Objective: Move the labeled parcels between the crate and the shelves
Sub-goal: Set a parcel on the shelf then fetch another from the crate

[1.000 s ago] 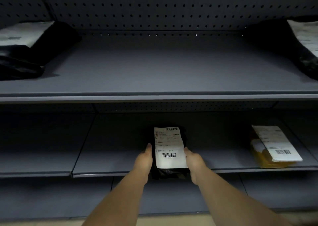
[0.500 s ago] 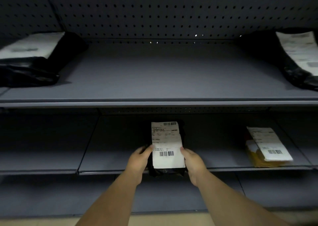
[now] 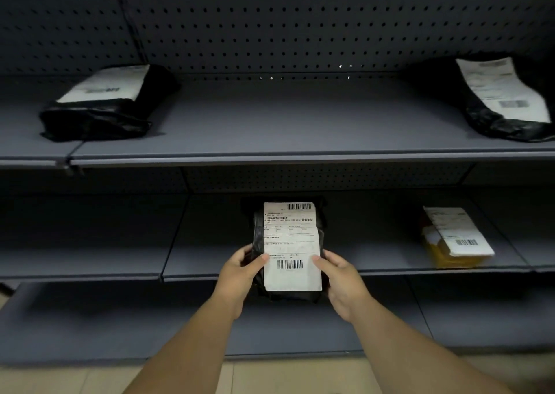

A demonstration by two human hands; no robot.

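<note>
Gripping from both sides, the left hand (image 3: 240, 270) and the right hand (image 3: 339, 276) are closed on a black parcel (image 3: 288, 246) with a white label (image 3: 291, 243) facing up. The left thumb is laid on the label's left edge and the right thumb on its right edge, level with the lower barcode. The parcel is held at the near edge of the middle shelf (image 3: 375, 258), its near end overhanging that edge; whether its far end touches the shelf cannot be told. A yellow parcel (image 3: 453, 237) with a white label is seen lying on the same shelf, well to the right. On the upper shelf (image 3: 300, 117), one black labeled parcel (image 3: 105, 105) is seen at far left and another (image 3: 495, 99) at far right. Perforated back panel (image 3: 285, 24) is noted behind.
</note>
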